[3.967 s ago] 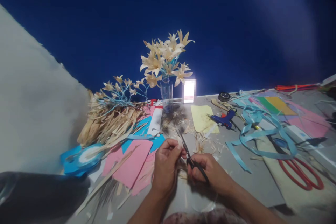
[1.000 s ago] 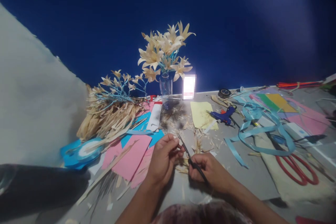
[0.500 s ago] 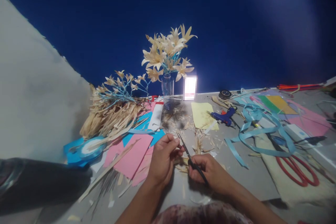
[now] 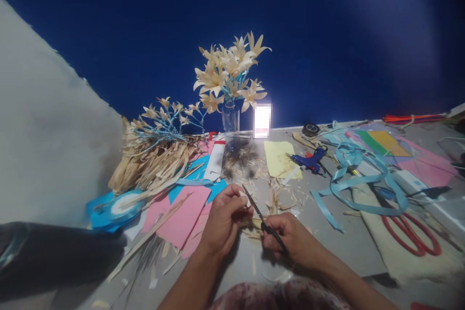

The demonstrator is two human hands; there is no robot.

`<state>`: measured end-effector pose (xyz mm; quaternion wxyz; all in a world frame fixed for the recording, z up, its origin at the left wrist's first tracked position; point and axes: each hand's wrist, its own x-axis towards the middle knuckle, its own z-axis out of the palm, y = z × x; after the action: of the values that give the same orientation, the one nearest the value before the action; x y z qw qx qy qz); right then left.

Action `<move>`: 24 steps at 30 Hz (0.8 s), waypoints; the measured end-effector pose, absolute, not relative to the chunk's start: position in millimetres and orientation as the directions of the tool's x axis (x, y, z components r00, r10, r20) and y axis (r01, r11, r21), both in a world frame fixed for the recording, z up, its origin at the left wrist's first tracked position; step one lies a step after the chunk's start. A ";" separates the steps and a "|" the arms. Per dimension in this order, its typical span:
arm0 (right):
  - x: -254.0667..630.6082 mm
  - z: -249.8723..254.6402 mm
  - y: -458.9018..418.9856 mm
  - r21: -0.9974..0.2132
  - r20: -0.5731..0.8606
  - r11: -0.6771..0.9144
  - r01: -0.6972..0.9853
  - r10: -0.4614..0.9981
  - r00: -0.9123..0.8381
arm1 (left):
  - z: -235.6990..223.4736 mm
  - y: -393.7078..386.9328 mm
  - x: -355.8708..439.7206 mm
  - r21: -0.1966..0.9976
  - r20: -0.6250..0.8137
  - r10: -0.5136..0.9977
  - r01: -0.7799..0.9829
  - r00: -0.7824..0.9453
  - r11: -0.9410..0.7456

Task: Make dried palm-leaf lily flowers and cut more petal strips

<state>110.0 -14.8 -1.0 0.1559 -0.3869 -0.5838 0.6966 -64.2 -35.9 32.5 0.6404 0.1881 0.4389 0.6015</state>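
My right hand point(image 4: 288, 237) is wrapped around a pair of black scissors point(image 4: 271, 229), whose blades slant up and left towards my left hand point(image 4: 227, 218). The fingers of my left hand are pinched together beside the blade tips. Something small and pale shows between them, but most of it is hidden. Beneath and beyond both hands lie pale dried-husk scraps point(image 4: 275, 196). Further back stands a clear vase point(image 4: 231, 126) holding cream husk flowers point(image 4: 232, 68) on blue stems.
Left are pink paper point(image 4: 189, 213), a blue ribbon roll point(image 4: 127, 203) and a bundle of dried husks point(image 4: 148, 164) under smaller flowers. Right are a blue glue gun point(image 4: 308, 161), yellow paper point(image 4: 278, 152), loose blue ribbon point(image 4: 341, 177) and red-handled scissors point(image 4: 403, 242). A dark cylinder point(image 4: 61, 256) juts in at lower left.
The scissors' tips have shifted slightly left, nearer my left fingers. My left hand has moved a little left, and the whole view has shifted slightly.
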 end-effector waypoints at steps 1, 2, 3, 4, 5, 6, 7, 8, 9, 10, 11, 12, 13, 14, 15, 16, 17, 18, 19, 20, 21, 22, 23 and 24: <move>109.7 -2.5 -14.1 -0.937 -0.349 -0.272 0.219 0.683 -0.642 | 32.6 -35.8 -65.1 0.765 -0.332 0.938 -0.611 -0.103 0.204; 109.1 -3.3 -13.1 -0.943 -0.331 -0.274 0.190 0.707 -0.625 | 32.8 -35.7 -65.4 0.761 -0.329 0.938 -0.618 -0.106 0.197; 108.2 -3.2 -11.8 -0.951 -0.305 -0.274 0.146 0.740 -0.600 | 32.7 -35.5 -65.2 0.758 -0.328 0.938 -0.625 -0.114 0.189; 106.9 -2.1 -10.5 -0.957 -0.278 -0.273 0.094 0.778 -0.563 | 32.4 -35.4 -64.3 0.753 -0.330 0.937 -0.631 -0.116 0.188; 105.3 0.0 -9.2 -0.962 -0.251 -0.269 0.042 0.817 -0.518 | 31.7 -35.4 -62.7 0.746 -0.333 0.937 -0.638 -0.109 0.191; 103.5 3.1 -8.0 -0.965 -0.230 -0.263 -0.004 0.852 -0.471 | 30.6 -35.6 -60.5 0.736 -0.336 0.937 -0.646 -0.092 0.200; 101.7 6.8 -6.9 -0.965 -0.219 -0.260 -0.040 0.878 -0.426 | 29.2 -36.0 -57.8 0.724 -0.337 0.939 -0.656 -0.069 0.212; 100.0 10.7 -5.9 -0.963 -0.216 -0.261 -0.065 0.896 -0.387 | 27.6 -36.8 -54.9 0.709 -0.340 0.940 -0.667 -0.038 0.229; 98.5 14.6 -5.1 -0.961 -0.218 -0.263 -0.082 0.909 -0.356 | 26.0 -37.7 -51.9 0.691 -0.342 0.940 -0.679 -0.004 0.249; 97.3 18.0 -4.4 -0.960 -0.220 -0.265 -0.096 0.917 -0.332 | 24.4 -38.9 -49.1 0.675 -0.346 0.938 -0.687 0.028 0.270; 96.7 20.8 -3.5 -0.959 -0.221 -0.265 -0.104 0.923 -0.315 | 22.9 -40.2 -46.8 0.665 -0.353 0.934 -0.688 0.053 0.290; 96.5 22.8 -2.5 -0.959 -0.221 -0.263 -0.105 0.927 -0.303 | 21.6 -41.4 -45.0 0.664 -0.363 0.929 -0.678 0.074 0.314; 96.9 24.1 -1.2 -0.961 -0.219 -0.258 -0.101 0.931 -0.293 | 20.3 -42.6 -43.7 0.672 -0.373 0.924 -0.661 0.086 0.333; 97.6 24.9 0.3 -0.964 -0.213 -0.248 -0.093 0.934 -0.287 | 19.1 -43.6 -43.1 0.685 -0.382 0.920 -0.641 0.089 0.347; 98.5 25.2 2.0 -0.969 -0.204 -0.235 -0.082 0.938 -0.280 | 18.1 -44.4 -42.9 0.701 -0.387 0.918 -0.620 0.084 0.352; 99.4 25.3 3.7 -0.973 -0.195 -0.220 -0.069 0.943 -0.269 | 17.0 -45.0 -43.1 0.716 -0.386 0.919 -0.604 0.078 0.352; 100.2 25.3 5.3 -0.977 -0.188 -0.208 -0.054 0.949 -0.254 | 16.2 -45.4 -43.5 0.726 -0.382 0.922 -0.595 0.068 0.345; 100.7 25.1 6.6 -0.981 -0.179 -0.193 -0.037 0.955 -0.236 | 15.5 -45.5 -43.9 0.733 -0.378 0.925 -0.595 0.047 0.330; 100.9 24.6 7.3 -0.985 -0.165 -0.174 -0.020 0.959 -0.232 | 15.1 -45.3 -44.2 0.736 -0.375 0.927 -0.602 0.016 0.308; 100.8 23.8 7.2 -0.988 -0.147 -0.152 -0.002 0.957 -0.251 | 15.1 -44.8 -44.5 0.735 -0.375 0.927 -0.616 -0.021 0.283; 100.4 22.4 6.2 -0.991 -0.129 -0.131 0.014 0.946 -0.296 | 15.3 -44.0 -44.6 0.730 -0.375 0.925 -0.635 -0.063 0.253; 99.7 20.3 4.4 -0.993 -0.115 -0.113 0.028 0.924 -0.365 | 15.7 -42.9 -44.6 0.720 -0.377 0.921 -0.657 -0.102 0.222; 98.7 17.5 1.8 -0.994 -0.109 -0.103 0.039 0.891 -0.441 | 16.2 -41.6 -44.4 0.708 -0.378 0.916 -0.679 -0.133 0.193; 97.7 14.1 -1.2 -0.994 -0.111 -0.101 0.048 0.853 -0.510 | 16.7 -40.1 -44.2 0.696 -0.378 0.913 -0.697 -0.153 0.171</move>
<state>97.7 -1.2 14.1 0.3162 -0.3810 -0.5913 0.6366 -44.2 -40.1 16.7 0.6380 0.1276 0.4226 0.6309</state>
